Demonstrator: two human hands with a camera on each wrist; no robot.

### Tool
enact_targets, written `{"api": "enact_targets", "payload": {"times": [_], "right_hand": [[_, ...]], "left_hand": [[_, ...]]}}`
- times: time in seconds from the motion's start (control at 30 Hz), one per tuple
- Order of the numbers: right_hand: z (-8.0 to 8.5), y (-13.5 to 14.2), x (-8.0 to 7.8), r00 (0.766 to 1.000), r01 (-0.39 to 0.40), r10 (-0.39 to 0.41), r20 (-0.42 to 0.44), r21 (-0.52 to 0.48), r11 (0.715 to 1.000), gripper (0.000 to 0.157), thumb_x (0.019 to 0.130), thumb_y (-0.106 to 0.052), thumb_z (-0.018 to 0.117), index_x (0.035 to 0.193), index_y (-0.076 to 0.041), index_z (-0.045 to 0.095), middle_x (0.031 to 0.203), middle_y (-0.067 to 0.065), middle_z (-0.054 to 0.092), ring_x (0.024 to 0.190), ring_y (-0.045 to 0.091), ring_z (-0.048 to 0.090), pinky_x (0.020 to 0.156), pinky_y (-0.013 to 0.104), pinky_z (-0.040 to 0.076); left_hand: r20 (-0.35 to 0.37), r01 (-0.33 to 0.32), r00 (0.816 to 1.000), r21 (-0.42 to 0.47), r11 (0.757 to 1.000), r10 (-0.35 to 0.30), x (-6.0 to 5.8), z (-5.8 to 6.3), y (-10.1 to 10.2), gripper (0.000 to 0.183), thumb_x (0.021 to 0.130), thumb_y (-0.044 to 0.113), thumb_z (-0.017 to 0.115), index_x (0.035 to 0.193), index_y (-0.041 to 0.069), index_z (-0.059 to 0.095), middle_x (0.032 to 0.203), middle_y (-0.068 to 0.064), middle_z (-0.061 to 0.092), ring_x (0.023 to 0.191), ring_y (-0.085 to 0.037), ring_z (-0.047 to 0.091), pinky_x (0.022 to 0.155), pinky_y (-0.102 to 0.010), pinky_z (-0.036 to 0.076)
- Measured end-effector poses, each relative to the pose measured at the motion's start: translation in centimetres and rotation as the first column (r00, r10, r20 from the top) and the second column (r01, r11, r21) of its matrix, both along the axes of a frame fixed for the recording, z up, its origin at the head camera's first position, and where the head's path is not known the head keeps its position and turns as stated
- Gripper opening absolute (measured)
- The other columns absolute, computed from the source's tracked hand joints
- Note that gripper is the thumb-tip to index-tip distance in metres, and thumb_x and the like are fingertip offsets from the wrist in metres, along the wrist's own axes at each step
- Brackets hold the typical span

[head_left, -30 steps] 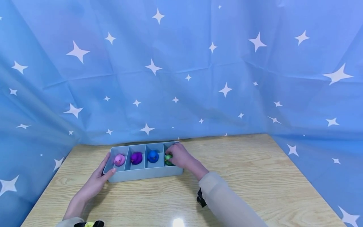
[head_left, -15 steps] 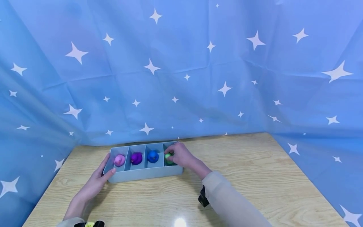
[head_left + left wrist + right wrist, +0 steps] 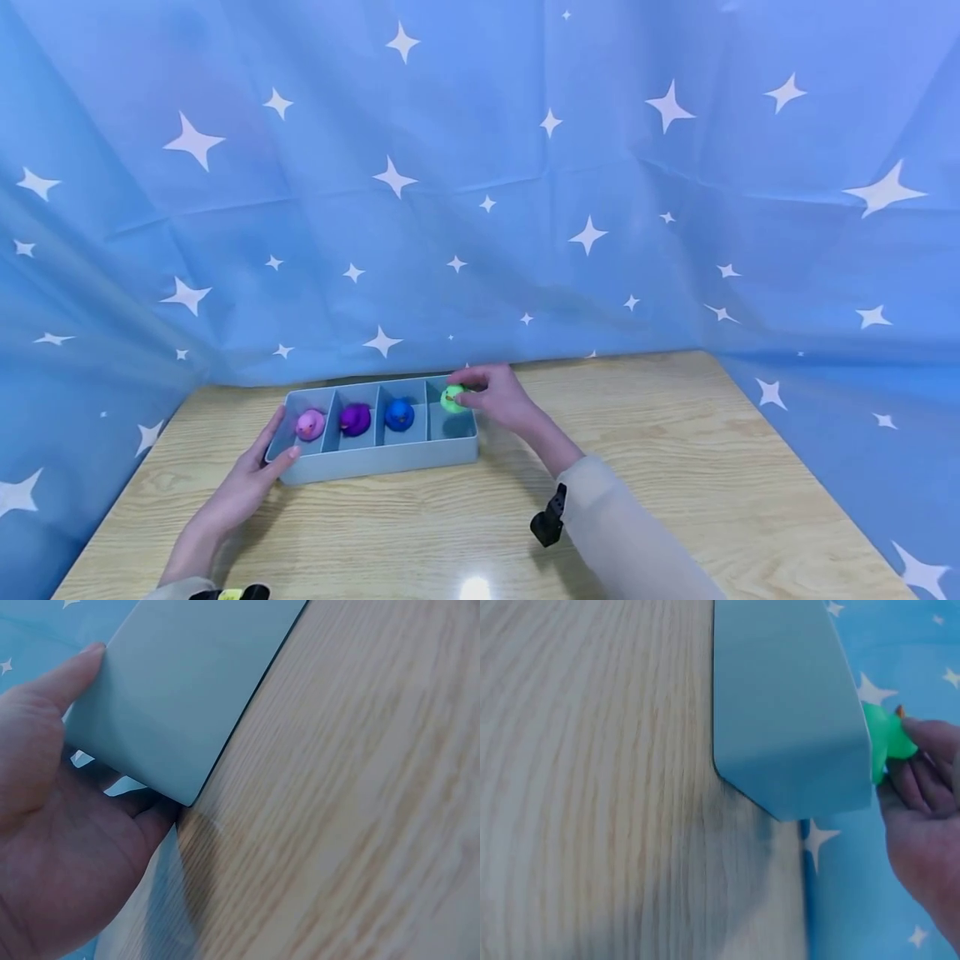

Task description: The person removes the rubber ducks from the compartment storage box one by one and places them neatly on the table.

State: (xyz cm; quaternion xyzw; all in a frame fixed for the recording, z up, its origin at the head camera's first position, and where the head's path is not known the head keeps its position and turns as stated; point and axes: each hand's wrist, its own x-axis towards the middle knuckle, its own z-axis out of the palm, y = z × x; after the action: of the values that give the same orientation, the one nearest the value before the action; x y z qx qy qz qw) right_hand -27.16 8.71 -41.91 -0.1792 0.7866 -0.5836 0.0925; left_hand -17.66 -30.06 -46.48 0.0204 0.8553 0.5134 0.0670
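Note:
A grey-blue box [image 3: 382, 459] with a row of compartments stands on the table. My left hand [image 3: 243, 487] holds its left end, thumb at the front rim and fingers along the end wall, as the left wrist view also shows on the box wall [image 3: 187, 682]. My right hand [image 3: 506, 398] pinches a green rubber duck [image 3: 451, 399] above the rightmost compartment; in the right wrist view the duck [image 3: 885, 739] rises past the box rim. A pink duck [image 3: 310, 425], a purple duck [image 3: 356, 419] and a blue duck [image 3: 399, 414] sit in separate compartments further left.
The wooden table [image 3: 637, 467] extends in front of the box and to its right. A blue curtain with white stars [image 3: 480, 167] hangs behind the table and along both sides, close behind the box's back wall.
My right hand has lifted the green duck up out of the rightmost compartment, and more of that compartment's floor shows. My left hand stays at the box's left end.

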Motion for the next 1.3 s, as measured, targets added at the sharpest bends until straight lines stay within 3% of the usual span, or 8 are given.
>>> {"api": "enact_targets", "payload": {"times": [0.43, 0.67, 0.83, 1.07, 1.3], "right_hand": [[0.0, 2.4, 0.0, 0.997, 0.069, -0.071, -0.010, -0.119, 0.991, 0.033, 0.091, 0.001, 0.072, 0.124, -0.001, 0.072, 0.122, 0.010, 0.072, 0.107, 0.023, 0.067, 0.091, 0.033, 0.057], [-0.1, 4.3, -0.5, 0.993, 0.117, -0.117, -0.018, -0.019, 0.993, 0.033, 0.092, 0.001, 0.071, 0.125, -0.001, 0.072, 0.122, 0.012, 0.072, 0.109, 0.026, 0.067, 0.092, 0.036, 0.057], [-1.0, 5.2, -0.7, 0.992, 0.129, -0.129, 0.005, 0.038, 0.991, 0.032, 0.092, 0.007, 0.068, 0.124, 0.002, 0.071, 0.118, 0.014, 0.072, 0.107, 0.026, 0.068, 0.090, 0.032, 0.058], [-2.4, 5.9, -0.6, 0.995, 0.101, -0.101, -0.001, 0.092, 0.991, 0.032, 0.090, 0.012, 0.066, 0.121, 0.005, 0.071, 0.121, 0.017, 0.070, 0.109, 0.029, 0.067, 0.091, 0.033, 0.058], [-3.7, 6.4, -0.6, 0.999, 0.041, -0.040, -0.007, 0.183, 0.982, 0.031, 0.089, 0.012, 0.066, 0.118, 0.004, 0.073, 0.116, 0.013, 0.071, 0.102, 0.023, 0.066, 0.087, 0.033, 0.058]], "left_hand": [[-0.021, 0.014, 1.000, 0.021, 1.000, -0.014, 0.2, -0.2, -0.1, 0.082, 0.109, 0.033, 0.053, 0.166, 0.025, -0.006, 0.167, -0.027, -0.010, 0.148, -0.057, -0.010, 0.113, -0.076, 0.000], [0.009, 0.008, 1.000, 0.029, 1.000, -0.008, 0.2, -0.2, -0.2, 0.083, 0.108, 0.035, 0.053, 0.165, 0.028, -0.008, 0.167, -0.026, -0.012, 0.148, -0.055, -0.012, 0.113, -0.076, 0.000], [-0.008, 0.017, 1.000, 0.036, 0.999, -0.016, 0.2, -0.2, -0.2, 0.082, 0.109, 0.034, 0.052, 0.165, 0.028, -0.008, 0.167, -0.025, -0.013, 0.148, -0.055, -0.013, 0.112, -0.077, -0.001], [-0.017, 0.029, 0.999, 0.044, 0.999, -0.028, 0.2, -0.4, -0.3, 0.081, 0.110, 0.033, 0.050, 0.165, 0.027, -0.008, 0.167, -0.025, -0.014, 0.148, -0.055, -0.013, 0.112, -0.077, -0.001], [-0.020, 0.033, 0.999, 0.076, 0.997, -0.031, 0.1, -0.5, -0.4, 0.081, 0.110, 0.031, 0.050, 0.165, 0.025, -0.008, 0.167, -0.024, -0.014, 0.149, -0.053, -0.015, 0.113, -0.076, -0.002]]}}
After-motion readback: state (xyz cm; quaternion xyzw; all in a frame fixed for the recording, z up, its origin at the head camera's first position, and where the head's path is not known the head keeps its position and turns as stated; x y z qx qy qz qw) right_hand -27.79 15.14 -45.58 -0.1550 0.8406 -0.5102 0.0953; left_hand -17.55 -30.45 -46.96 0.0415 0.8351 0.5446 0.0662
